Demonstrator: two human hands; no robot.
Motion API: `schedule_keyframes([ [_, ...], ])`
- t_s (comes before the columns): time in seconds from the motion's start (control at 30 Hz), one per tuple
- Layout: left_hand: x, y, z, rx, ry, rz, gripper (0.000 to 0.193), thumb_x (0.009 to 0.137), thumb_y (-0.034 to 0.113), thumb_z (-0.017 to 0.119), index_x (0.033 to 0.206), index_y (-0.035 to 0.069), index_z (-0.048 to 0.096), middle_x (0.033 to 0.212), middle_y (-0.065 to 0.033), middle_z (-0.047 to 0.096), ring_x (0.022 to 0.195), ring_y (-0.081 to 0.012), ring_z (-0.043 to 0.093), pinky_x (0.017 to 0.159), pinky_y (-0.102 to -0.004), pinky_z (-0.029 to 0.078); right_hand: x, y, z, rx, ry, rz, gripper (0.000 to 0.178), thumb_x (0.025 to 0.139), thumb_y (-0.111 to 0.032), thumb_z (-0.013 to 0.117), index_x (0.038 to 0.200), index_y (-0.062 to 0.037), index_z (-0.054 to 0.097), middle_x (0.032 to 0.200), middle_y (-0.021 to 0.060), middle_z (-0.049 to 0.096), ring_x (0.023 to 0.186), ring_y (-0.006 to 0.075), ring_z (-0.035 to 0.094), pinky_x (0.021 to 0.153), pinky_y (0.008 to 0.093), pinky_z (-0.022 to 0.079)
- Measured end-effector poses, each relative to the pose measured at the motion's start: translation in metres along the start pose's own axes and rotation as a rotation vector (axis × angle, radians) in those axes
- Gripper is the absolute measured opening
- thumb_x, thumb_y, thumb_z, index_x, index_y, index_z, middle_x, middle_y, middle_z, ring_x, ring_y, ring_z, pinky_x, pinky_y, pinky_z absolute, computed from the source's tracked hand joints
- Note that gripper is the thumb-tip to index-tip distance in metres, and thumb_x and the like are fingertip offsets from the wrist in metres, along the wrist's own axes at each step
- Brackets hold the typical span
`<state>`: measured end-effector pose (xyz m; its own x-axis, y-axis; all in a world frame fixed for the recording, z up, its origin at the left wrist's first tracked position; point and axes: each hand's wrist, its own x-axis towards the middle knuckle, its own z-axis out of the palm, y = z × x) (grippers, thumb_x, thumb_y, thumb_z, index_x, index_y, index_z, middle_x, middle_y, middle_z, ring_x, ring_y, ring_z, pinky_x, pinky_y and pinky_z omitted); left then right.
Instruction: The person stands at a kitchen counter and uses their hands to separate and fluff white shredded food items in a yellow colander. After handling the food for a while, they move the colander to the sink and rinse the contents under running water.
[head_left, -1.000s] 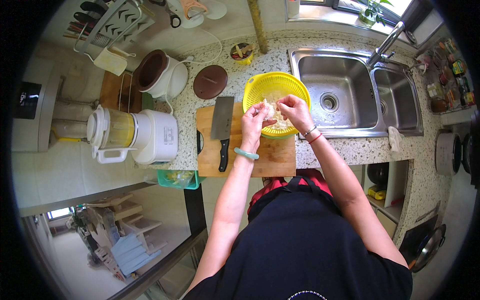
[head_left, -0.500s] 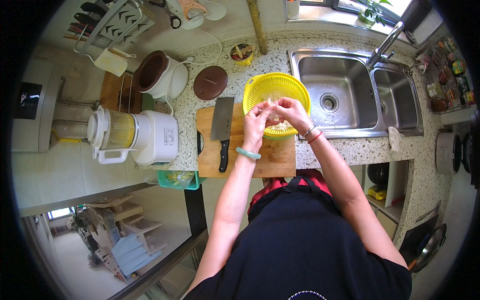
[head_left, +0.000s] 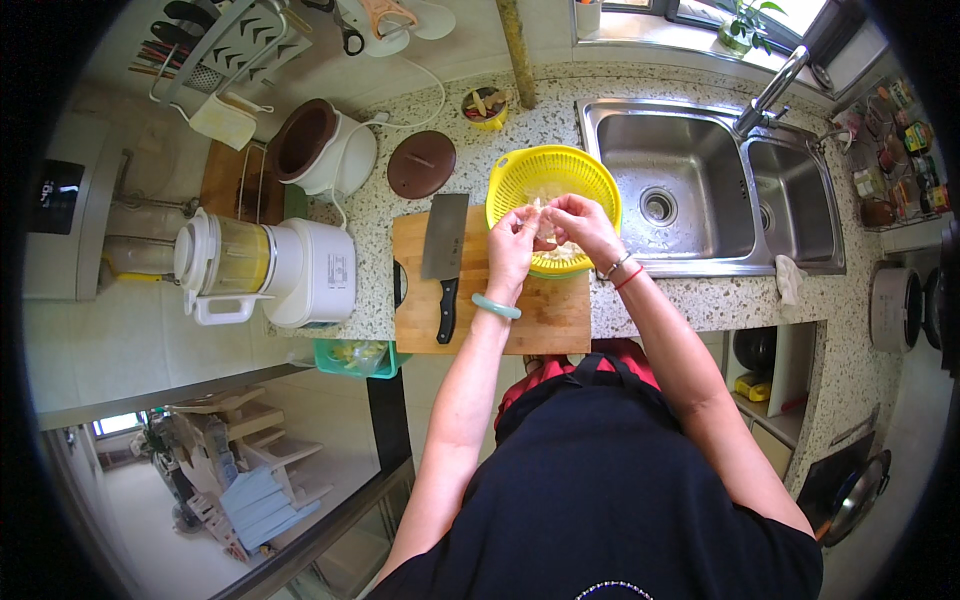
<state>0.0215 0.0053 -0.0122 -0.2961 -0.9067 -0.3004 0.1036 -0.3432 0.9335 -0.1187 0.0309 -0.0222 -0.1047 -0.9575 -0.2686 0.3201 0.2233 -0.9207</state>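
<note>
Yellow colander (head_left: pixel 540 168), speckled pale countertop (head_left: pixel 374 240)

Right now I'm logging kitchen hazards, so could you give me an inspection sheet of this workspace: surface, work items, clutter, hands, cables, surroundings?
Surface: speckled counter; wooden board at its near edge.
Work items: yellow basket holding pale bits.
Clutter: cleaver on the board; brown lid and yellow cup farther back.
Hands: left hand pinches a pale piece above the basket; right hand has its fingertips there too, exact grip unclear.
Cables: white cable curving down beside the white pot.
Surroundings: sink at right, blender at left.
</note>
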Motion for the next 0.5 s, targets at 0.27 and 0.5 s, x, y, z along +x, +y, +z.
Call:
schedule_keyframes([
  [0.27, 0.001, -0.004, 0.003, 0.057, 0.005, 0.009, 0.016, 0.091, 0.014, 0.058, 0.1, 0.0, 0.06, 0.086, -0.0055, 0.063, 0.064, -0.0133, 0.064, 0.057, -0.0251, 0.057, 0.014, 0.019, 0.001, -0.204, 0.125, -0.118, 0.017, 0.088, -0.018, 0.06, 0.085, -0.0022, 0.057, 0.07, -0.0006, 0.056, 0.056, 0.0051, 0.048, 0.05, 0.0208, 0.041],
  [0.5, -0.001, -0.004, 0.002, 0.024, 0.009, 0.002, 0.015, 0.092, 0.013, 0.056, 0.099, 0.001, 0.06, 0.087, -0.0058, 0.062, 0.064, -0.0146, 0.064, 0.056, -0.0255, 0.057, 0.006, 0.006, 0.0, -0.059, 0.111, -0.039, 0.023, 0.088, -0.022, 0.063, 0.093, -0.0009, 0.058, 0.073, 0.0019, 0.059, 0.063, 0.0085, 0.053, 0.055, 0.0242, 0.045],
])
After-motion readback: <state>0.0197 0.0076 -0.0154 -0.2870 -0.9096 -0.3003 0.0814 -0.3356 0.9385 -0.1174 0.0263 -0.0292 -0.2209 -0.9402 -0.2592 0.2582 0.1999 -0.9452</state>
